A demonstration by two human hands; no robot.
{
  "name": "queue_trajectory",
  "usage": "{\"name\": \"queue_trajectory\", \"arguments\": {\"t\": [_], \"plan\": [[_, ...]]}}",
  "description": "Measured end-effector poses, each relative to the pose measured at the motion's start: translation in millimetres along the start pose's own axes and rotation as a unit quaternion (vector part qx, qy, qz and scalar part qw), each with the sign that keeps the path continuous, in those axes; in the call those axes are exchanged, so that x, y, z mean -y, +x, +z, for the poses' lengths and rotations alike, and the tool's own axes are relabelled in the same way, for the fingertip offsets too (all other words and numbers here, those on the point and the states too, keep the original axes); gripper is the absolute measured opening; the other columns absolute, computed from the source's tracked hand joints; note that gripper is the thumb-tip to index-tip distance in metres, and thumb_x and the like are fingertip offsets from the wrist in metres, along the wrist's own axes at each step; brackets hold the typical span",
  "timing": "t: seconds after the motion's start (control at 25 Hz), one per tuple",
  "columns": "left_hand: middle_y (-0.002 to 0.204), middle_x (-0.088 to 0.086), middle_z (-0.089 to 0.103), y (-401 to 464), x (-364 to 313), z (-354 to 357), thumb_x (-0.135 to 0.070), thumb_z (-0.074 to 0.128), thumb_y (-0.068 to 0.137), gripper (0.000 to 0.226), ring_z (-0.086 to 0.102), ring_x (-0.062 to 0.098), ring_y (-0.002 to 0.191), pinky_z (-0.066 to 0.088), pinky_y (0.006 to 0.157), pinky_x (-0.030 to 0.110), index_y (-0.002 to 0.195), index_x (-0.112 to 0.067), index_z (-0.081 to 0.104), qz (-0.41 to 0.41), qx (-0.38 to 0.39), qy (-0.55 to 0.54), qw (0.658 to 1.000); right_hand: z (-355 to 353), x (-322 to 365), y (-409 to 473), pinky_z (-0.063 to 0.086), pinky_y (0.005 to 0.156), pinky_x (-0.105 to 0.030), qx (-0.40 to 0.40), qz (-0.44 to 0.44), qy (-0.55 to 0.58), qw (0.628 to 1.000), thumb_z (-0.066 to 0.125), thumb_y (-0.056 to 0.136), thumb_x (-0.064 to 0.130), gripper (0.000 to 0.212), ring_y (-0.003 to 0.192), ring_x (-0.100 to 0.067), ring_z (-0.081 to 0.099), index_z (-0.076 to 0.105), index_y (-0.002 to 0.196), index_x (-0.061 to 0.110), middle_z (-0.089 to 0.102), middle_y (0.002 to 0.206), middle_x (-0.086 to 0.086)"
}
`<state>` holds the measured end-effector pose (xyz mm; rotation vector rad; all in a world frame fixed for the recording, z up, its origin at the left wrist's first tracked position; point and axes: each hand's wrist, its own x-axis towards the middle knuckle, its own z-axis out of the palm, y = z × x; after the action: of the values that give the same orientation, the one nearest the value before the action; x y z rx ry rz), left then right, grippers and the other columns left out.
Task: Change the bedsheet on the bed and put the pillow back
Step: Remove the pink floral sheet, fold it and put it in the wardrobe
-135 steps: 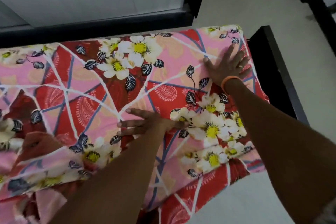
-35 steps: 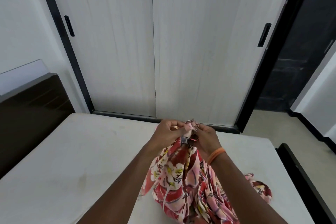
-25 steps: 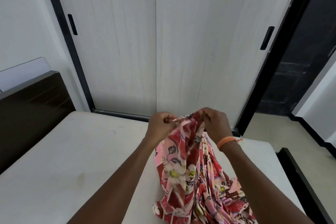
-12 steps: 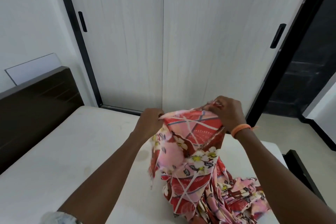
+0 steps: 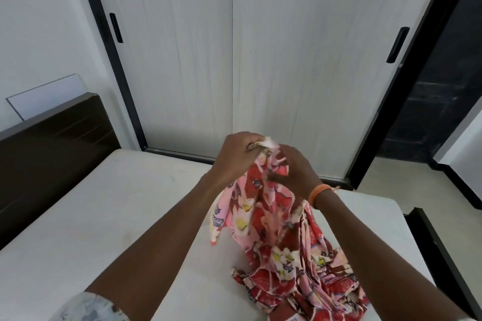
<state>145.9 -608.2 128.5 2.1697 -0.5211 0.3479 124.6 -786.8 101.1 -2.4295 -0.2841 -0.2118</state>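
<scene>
Bedsheet (image 5: 263,206), floral, pink and red with yellow-centred flowers: hanging bunched from both hands above the mattress (image 5: 109,216), its lower part lying heaped near the mattress's right edge, toward the foot end.

Left hand (image 5: 236,156): fingers curling tight round a pale edge or corner of the sheet at the top of the bunch.

Right hand (image 5: 294,172), orange band at the wrist: fingers closing on the cloth just below and beside the left hand, the two hands nearly touching.

Mattress: lying bare and off-white, with faint marks showing on its surface. Dark headboard (image 5: 49,151) standing at the left end; dark bed frame (image 5: 440,250) showing past the right edge. Pale sliding wardrobe doors (image 5: 234,60) standing behind the bed. Pillow: not in view.

Risks, as judged:
- Sheet twisting on itself, since both hands are gripping one small spot; a wrong edge picked here would be leaving the spread askew on the mattress.
- Heap sliding off the right edge onto the floor, lying as close to it as it is.
- Grip slipping on the thin folded edge during a shake-out.
- Cloth catching on the frame corner at the foot end.
</scene>
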Motion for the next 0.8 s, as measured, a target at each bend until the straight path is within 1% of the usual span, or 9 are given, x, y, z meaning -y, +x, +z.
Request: {"name": "queue_trajectory", "arguments": {"t": [0.04, 0.08, 0.16, 0.28, 0.36, 0.44, 0.52, 0.64, 0.8], "plan": [[0.104, -0.001, 0.073, 5.9, -8.1, -0.7, -0.012, 0.067, 0.089, 0.025, 0.065, 0.013, 0.092, 0.049, 0.082, 0.025, 0.113, -0.016, 0.074, 0.036, 0.014, 0.037, 0.999, 3.2, 9.7, 1.8, 0.049, 0.075, -0.028, -0.041, -0.031, 0.019, 0.998, 0.074, 0.085, 0.016, 0.019, 0.075, -0.01, 0.058, 0.062, 0.099, 0.014, 0.06, 0.085, 0.005], [0.1, -0.003, 0.073, 10.8, -11.1, -2.2, -0.014, 0.067, 0.088, 0.023, 0.064, 0.012, 0.089, 0.049, 0.078, 0.026, 0.11, -0.018, 0.075, 0.055, 0.021, 0.066, 0.996, 3.2, 17.0, 4.8, 0.043, 0.065, -0.021, -0.086, -0.041, 0.023, 0.995, 0.067, 0.089, 0.011, 0.01, 0.065, -0.004, 0.053, 0.059, 0.085, 0.016, 0.056, 0.072, 0.009], [0.092, -0.005, 0.072, 13.6, -8.4, -7.2, -0.018, 0.065, 0.087, 0.017, 0.064, 0.012, 0.083, 0.049, 0.073, 0.029, 0.101, -0.02, 0.076, 0.041, 0.02, 0.075, 0.996, -1.8, 17.9, 11.7, 0.033, 0.054, -0.018, -0.151, -0.02, 0.036, 0.988, 0.063, 0.088, 0.009, 0.019, 0.056, 0.0, 0.045, 0.055, 0.072, 0.017, 0.05, 0.061, 0.01], [0.067, -0.006, 0.064, 4.5, 8.8, -11.4, -0.021, 0.061, 0.089, 0.014, 0.055, 0.008, 0.06, 0.04, 0.059, 0.026, 0.076, -0.019, 0.068, -0.025, 0.013, 0.111, 0.993, -17.5, 0.3, 13.9, 0.03, 0.049, -0.021, -0.193, 0.043, 0.071, 0.978, 0.071, 0.083, 0.018, 0.031, 0.053, -0.012, 0.042, 0.05, 0.061, 0.015, 0.049, 0.057, 0.003], [0.07, -0.006, 0.064, -1.6, 21.7, -10.8, -0.02, 0.058, 0.09, 0.015, 0.054, 0.007, 0.059, 0.037, 0.056, 0.025, 0.082, -0.021, 0.072, -0.056, 0.018, 0.136, 0.989, -24.9, -13.0, 13.5, 0.029, 0.052, -0.027, -0.19, 0.077, 0.086, 0.975, 0.073, 0.082, 0.019, 0.042, 0.055, -0.019, 0.041, 0.043, 0.053, 0.017, 0.046, 0.054, -0.002], [0.076, -0.008, 0.064, -3.8, 30.8, -10.6, -0.019, 0.058, 0.095, 0.016, 0.054, 0.003, 0.064, 0.043, 0.06, 0.024, 0.092, -0.016, 0.074, -0.078, 0.002, 0.09, 0.993, -27.4, -19.6, 14.7, 0.036, 0.055, -0.03, -0.174, 0.102, 0.132, 0.971, 0.074, 0.081, 0.017, 0.039, 0.06, -0.024, 0.05, 0.045, 0.055, 0.017, 0.053, 0.058, -0.008], [0.075, -0.003, 0.064, -3.1, 35.7, -9.6, -0.022, 0.053, 0.1, 0.021, 0.053, 0.004, 0.064, 0.041, 0.06, 0.018, 0.09, -0.011, 0.067, -0.105, -0.025, 0.002, 0.994, -27.4, -21.7, 16.3, 0.044, 0.057, -0.033, -0.165, 0.113, 0.145, 0.969, 0.076, 0.079, 0.017, 0.029, 0.065, -0.028, 0.056, 0.051, 0.065, 0.014, 0.06, 0.069, -0.013], [0.08, 0.004, 0.068, -7.7, 40.6, -4.2, -0.036, 0.049, 0.102, 0.029, 0.058, 0.016, 0.065, 0.041, 0.056, 0.024, 0.087, -0.014, 0.061, -0.111, -0.029, -0.08, 0.99, -28.2, -23.3, 16.7, 0.037, 0.053, -0.027, -0.22, 0.125, 0.105, 0.962, 0.073, 0.08, 0.015, 0.021, 0.064, -0.019, 0.046, 0.052, 0.077, 0.009, 0.055, 0.071, -0.005], [0.055, -0.007, 0.055, -15.8, 49.7, -3.3, -0.061, 0.069, 0.081, 0.042, 0.043, 0.005, 0.047, 0.031, 0.047, 0.022, 0.066, -0.025, 0.054, -0.044, 0.058, 0.002, 0.997, -36.5, -29.5, 21.1, 0.031, 0.051, -0.027, -0.255, 0.187, 0.03, 0.948, 0.053, 0.085, 0.005, 0.006, 0.07, -0.026, 0.049, 0.055, 0.08, 0.008, 0.055, 0.074, -0.006]]}}
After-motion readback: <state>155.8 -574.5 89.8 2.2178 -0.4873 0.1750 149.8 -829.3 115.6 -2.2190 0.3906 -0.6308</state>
